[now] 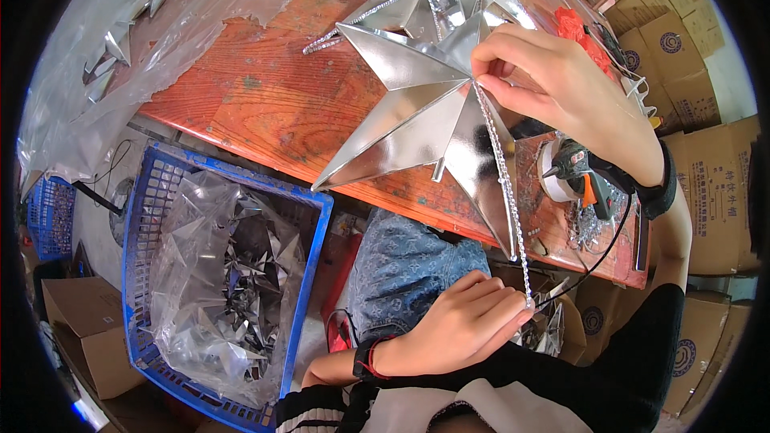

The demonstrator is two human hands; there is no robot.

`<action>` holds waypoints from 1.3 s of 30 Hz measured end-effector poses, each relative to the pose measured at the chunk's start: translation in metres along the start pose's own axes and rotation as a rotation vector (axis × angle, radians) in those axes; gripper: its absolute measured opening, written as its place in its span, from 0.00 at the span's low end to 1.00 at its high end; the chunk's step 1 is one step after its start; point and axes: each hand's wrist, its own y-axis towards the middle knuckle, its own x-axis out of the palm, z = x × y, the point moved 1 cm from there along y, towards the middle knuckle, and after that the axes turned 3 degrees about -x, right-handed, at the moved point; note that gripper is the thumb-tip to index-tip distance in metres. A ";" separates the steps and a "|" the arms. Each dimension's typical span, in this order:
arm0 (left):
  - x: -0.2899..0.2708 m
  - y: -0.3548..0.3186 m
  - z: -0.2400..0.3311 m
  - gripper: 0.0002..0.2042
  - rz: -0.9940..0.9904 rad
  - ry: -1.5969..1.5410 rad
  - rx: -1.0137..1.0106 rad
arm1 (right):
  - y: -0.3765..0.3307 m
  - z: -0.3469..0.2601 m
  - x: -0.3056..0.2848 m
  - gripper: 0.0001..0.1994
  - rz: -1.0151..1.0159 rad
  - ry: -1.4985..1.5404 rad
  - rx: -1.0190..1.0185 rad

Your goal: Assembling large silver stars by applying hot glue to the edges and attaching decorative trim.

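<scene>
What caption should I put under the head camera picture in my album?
Left hand holds a sparkly strand along a silver star; right hand pinches near the star's middle.

Workshop, stained wooden workbench [265,104], glue gun [576,164], stacked cardboard cartons [712,200], blue parts crate [143,273]

The right hand [557,76] hides part of the silver star [401,132]; the frame crops the plastic sheeting [200,24].
</scene>
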 end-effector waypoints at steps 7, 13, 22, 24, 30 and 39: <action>0.001 0.000 -0.002 0.04 -0.013 0.005 0.003 | -0.004 0.000 0.002 0.06 0.095 0.006 0.027; 0.002 0.001 -0.003 0.04 -0.002 0.001 0.005 | -0.014 -0.005 0.007 0.06 0.153 -0.123 -0.062; 0.004 0.003 -0.001 0.05 -0.014 -0.018 0.003 | -0.017 -0.006 0.008 0.06 0.146 -0.133 -0.102; 0.004 0.002 -0.001 0.05 -0.018 -0.018 0.001 | -0.017 -0.008 0.006 0.07 0.124 -0.148 -0.065; 0.004 0.001 -0.002 0.06 -0.051 0.033 0.055 | -0.018 -0.007 0.008 0.07 0.135 -0.137 -0.091; 0.006 -0.007 -0.004 0.03 -0.077 -0.044 -0.039 | -0.019 -0.008 0.009 0.08 0.122 -0.173 -0.093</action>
